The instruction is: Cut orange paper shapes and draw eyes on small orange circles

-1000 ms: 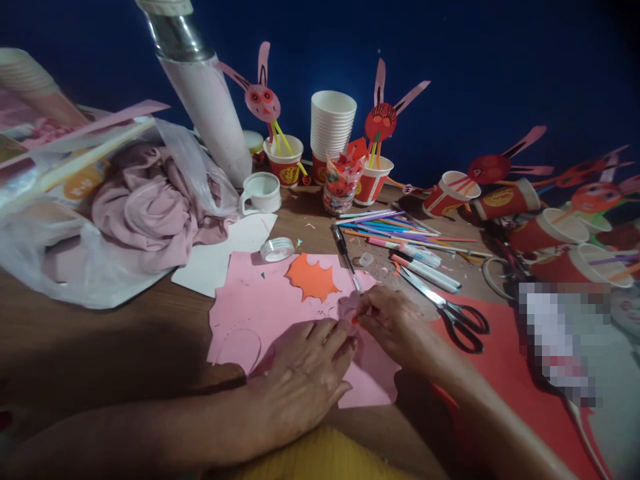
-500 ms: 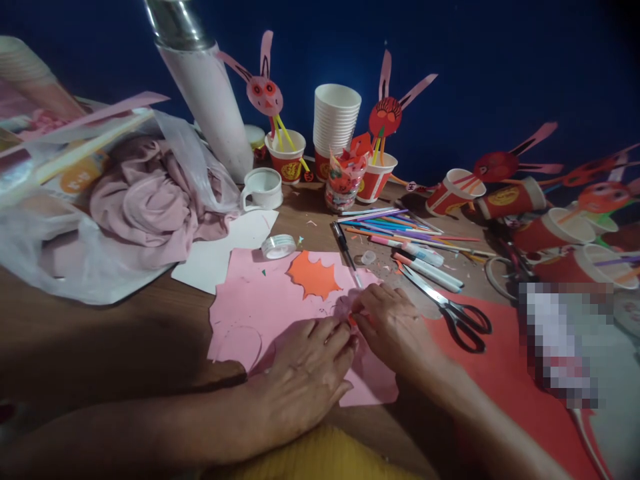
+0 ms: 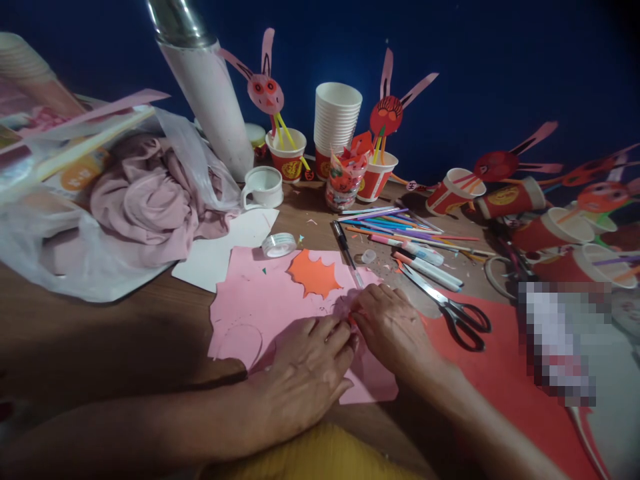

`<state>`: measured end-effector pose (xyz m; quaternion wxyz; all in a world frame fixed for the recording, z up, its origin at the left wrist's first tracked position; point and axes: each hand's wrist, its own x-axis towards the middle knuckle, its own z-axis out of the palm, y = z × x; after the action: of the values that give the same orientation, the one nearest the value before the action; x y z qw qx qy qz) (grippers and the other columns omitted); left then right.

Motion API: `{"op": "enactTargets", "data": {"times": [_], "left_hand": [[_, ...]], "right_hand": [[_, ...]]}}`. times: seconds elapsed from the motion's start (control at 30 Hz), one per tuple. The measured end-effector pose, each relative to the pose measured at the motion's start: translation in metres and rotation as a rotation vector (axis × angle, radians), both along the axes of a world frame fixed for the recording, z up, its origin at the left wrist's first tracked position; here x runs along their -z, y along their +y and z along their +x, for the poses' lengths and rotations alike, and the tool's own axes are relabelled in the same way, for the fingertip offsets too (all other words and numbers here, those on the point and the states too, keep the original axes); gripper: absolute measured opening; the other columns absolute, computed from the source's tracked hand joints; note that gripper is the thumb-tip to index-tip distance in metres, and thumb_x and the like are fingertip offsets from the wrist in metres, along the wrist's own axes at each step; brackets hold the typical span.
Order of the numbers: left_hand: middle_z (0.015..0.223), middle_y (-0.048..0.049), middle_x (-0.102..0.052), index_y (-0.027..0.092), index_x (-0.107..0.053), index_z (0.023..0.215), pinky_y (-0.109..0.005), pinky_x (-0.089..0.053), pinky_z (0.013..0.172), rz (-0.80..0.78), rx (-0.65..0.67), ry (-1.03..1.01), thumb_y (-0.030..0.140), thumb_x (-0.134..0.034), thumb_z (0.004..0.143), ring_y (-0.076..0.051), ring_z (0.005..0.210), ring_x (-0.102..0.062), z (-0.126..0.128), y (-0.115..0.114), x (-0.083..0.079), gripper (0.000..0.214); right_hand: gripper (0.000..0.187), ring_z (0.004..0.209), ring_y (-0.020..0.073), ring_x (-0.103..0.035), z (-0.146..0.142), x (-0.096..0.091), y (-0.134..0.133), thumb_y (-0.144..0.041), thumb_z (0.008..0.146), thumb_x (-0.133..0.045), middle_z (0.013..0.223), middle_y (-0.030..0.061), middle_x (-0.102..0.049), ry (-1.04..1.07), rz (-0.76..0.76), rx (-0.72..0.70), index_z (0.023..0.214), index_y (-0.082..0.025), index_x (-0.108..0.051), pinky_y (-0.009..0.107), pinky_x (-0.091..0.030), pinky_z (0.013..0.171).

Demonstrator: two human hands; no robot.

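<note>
My left hand lies flat, fingers stretched, pressing on a pink paper sheet spread over the wooden table. My right hand is just right of it, fingertips pinched on a small pink paper cut-out with a bit of red at the tips. A jagged orange paper shape lies on the pink sheet just beyond my hands. Black-handled scissors rest to the right of my right hand.
A tape roll, pens and markers, stacked white cups, red paper cups with paper bunny faces, a white mug, a white cylinder, a plastic bag with pink cloth, and red paper surround the sheet.
My right hand has slid slightly left and closer to the left hand on the small cut-out. The view has tilted a little. My left hand has stayed flat.
</note>
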<state>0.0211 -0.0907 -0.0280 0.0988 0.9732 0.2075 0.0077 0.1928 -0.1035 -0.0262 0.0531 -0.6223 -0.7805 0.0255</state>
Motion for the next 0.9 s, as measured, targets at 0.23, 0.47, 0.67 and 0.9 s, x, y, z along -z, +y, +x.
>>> {"op": "enactTargets", "data": {"times": [0.23, 0.47, 0.67, 0.9], "left_hand": [[0.123, -0.0102, -0.050, 0.014, -0.049, 0.120, -0.041, -0.031, 0.090, 0.015, -0.016, -0.039, 0.041, -0.047, 0.088, -0.027, 0.113, -0.040, 0.000, -0.001, 0.004, 0.042], [0.129, -0.0096, -0.048, 0.015, -0.051, 0.119, -0.040, -0.031, 0.089, 0.002, -0.003, -0.011, 0.041, -0.046, 0.088, -0.027, 0.114, -0.040, -0.001, -0.002, 0.004, 0.041], [0.132, -0.0101, -0.045, 0.013, -0.048, 0.122, -0.039, -0.033, 0.086, 0.018, 0.017, 0.021, 0.042, -0.046, 0.088, -0.027, 0.110, -0.041, 0.000, 0.001, -0.001, 0.045], [0.126, -0.0105, -0.049, 0.013, -0.050, 0.117, -0.037, -0.036, 0.079, -0.005, 0.039, 0.035, 0.042, -0.044, 0.089, -0.025, 0.100, -0.044, 0.004, 0.006, -0.011, 0.041]], "right_hand": [[0.010, 0.071, 0.0204, -0.052, 0.000, 0.004, -0.002, -0.011, 0.081, -0.051, 0.074, 0.0040, -0.059, -0.018, 0.044, -0.011, 0.077, -0.019, -0.054, 0.032, -0.034, 0.066], [0.008, 0.072, 0.0199, -0.055, 0.008, -0.002, -0.002, -0.012, 0.081, -0.053, 0.077, 0.0045, -0.063, 0.180, 0.089, 0.029, 0.082, -0.018, -0.058, 0.031, -0.037, 0.065], [0.012, 0.072, 0.0186, -0.058, 0.032, -0.009, -0.019, -0.016, 0.084, -0.050, 0.077, 0.0039, -0.065, 0.370, 0.135, 0.154, 0.086, -0.019, -0.061, 0.030, -0.039, 0.065], [0.020, 0.078, 0.0194, -0.059, 0.022, 0.004, -0.044, -0.015, 0.087, -0.045, 0.085, 0.0068, -0.067, 0.277, 0.190, 0.046, 0.095, -0.016, -0.064, 0.032, -0.037, 0.068]]}}
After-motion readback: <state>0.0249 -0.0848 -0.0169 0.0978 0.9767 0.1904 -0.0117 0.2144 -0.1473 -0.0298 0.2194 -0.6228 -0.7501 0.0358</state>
